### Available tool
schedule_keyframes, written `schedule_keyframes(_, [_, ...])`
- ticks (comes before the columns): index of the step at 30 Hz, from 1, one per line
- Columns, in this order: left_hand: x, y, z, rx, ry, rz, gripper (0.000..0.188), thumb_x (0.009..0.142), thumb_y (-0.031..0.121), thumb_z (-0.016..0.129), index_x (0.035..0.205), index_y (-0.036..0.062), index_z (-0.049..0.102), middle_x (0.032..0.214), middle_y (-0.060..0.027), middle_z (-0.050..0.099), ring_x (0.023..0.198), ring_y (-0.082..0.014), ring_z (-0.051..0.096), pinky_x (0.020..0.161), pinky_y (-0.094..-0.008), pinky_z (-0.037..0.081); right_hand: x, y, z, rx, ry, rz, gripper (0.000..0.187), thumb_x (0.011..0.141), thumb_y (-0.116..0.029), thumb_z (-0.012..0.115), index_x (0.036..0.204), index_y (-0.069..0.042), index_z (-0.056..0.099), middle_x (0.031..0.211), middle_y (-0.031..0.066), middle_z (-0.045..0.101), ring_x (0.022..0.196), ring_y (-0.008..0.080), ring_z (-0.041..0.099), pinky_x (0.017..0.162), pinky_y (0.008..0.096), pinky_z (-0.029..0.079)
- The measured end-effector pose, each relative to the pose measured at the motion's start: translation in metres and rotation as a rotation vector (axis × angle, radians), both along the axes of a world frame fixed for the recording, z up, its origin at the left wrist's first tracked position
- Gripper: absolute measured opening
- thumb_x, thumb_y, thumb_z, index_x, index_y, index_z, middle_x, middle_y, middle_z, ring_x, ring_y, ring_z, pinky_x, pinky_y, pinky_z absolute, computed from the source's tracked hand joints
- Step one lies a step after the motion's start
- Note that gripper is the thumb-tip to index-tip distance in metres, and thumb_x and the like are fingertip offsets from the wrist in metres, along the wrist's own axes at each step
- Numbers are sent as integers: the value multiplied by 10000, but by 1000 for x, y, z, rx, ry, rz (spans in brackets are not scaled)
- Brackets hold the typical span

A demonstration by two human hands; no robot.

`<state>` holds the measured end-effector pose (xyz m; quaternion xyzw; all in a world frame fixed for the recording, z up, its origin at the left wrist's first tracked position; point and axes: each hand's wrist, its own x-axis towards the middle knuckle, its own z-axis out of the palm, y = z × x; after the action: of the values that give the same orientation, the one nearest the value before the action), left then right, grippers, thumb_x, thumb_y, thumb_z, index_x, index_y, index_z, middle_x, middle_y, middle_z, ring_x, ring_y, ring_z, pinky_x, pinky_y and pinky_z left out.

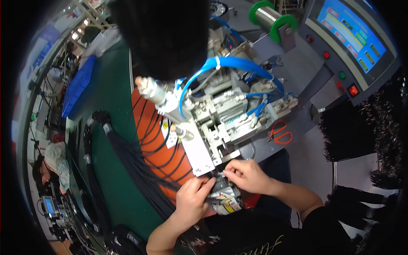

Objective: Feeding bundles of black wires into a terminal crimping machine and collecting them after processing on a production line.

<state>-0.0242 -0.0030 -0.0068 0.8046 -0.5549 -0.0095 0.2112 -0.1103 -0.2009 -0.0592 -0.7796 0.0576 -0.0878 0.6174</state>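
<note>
Both of my hands meet at a small dark fixture (221, 185) on the front of a bench machine (221, 123) with metal blocks and blue air tubes. My left hand (192, 200) is closed at the fixture's left side, thumb and forefinger together; what lies between them is too small to make out. From the right, my right hand (248, 176) is pinched at the fixture's upper edge, and its fingertips hide whatever they grip. Black cables (142, 178) run in a thick bundle over the bench, several fanning across an orange-red mat (148, 121) near my left hand.
Red-handled scissors (281, 135) lie right of the machine. Behind them stand a green-flanged spool of silvery wire (268, 19) and a control panel with a lit screen (346, 36). A blue tray (78, 87) sits on the green bench (114, 80). Black cable bundles (346, 136) hang at right.
</note>
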Motion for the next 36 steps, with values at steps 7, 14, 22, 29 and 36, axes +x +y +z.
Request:
schedule_keyframes(7, [-3,10,-4,18,-97,157,445,631,-10,662,1075,21,656,845,-99,571,769,-277,555,647,-387,446,-5,-3,11,-68,-49,44,125,856,-60,703,949,12,663,750,26,638,544,31,531,479,206,397])
schedule_keyframes(14, [6,2,-2,-114,236,47,350,663,-32,648,1009,23,648,788,-95,600,723,-283,581,625,-382,447,-1,9,10,190,-257,201,198,829,-7,708,1025,-4,679,935,37,645,611,15,539,503,188,385])
schedule_keyframes(22, [2,-11,5,-244,332,31,231,778,6,721,990,8,630,769,-111,640,629,-277,624,562,-361,479,-1,12,11,106,-337,104,234,886,-4,649,1116,33,625,901,61,625,645,51,581,571,198,458])
schedule_keyframes(29, [-6,-13,2,-325,324,176,165,783,2,753,895,7,632,697,-115,631,569,-246,624,491,-325,473,-1,13,5,772,-9,194,176,962,-17,560,1115,51,618,949,67,645,678,69,612,588,187,479])
schedule_keyframes(36, [-2,-4,-2,-317,432,178,148,806,17,742,906,-6,636,727,-115,657,579,-238,652,511,-307,485,0,7,13,881,99,224,171,957,-15,571,1106,45,626,946,69,642,668,67,607,583,179,474])
